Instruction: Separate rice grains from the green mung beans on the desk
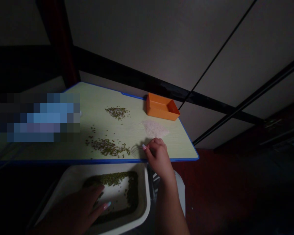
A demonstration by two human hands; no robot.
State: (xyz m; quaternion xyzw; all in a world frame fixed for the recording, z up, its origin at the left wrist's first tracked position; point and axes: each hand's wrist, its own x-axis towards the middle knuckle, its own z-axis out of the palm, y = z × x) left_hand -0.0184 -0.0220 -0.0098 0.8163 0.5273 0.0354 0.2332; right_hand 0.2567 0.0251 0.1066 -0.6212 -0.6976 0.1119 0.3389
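Observation:
My left hand point(84, 200) reaches over a white basin point(148, 195), its thumb and fingers apart. Green beans point(132, 192) lie along the basin's bottom and sides, with a bare patch in the middle. On the pale tabletop point(137, 111), my right hand point(158, 153) is closed in a pinch around a thin, wire-like utensil point(136, 148); its exact kind is too dim to make out. The utensil's far end is beside a spread of mixed green and brownish beans point(107, 147). Just beyond my right hand lies a pile of white grains point(155, 128).
An orange open box point(163, 109) stands at the table's back right. A smaller heap of mixed beans point(117, 112) lies farther back. Something blurred out covers the table's left end. Blue trim point(137, 160) edges the table, and pale panels point(147, 42) rise behind it.

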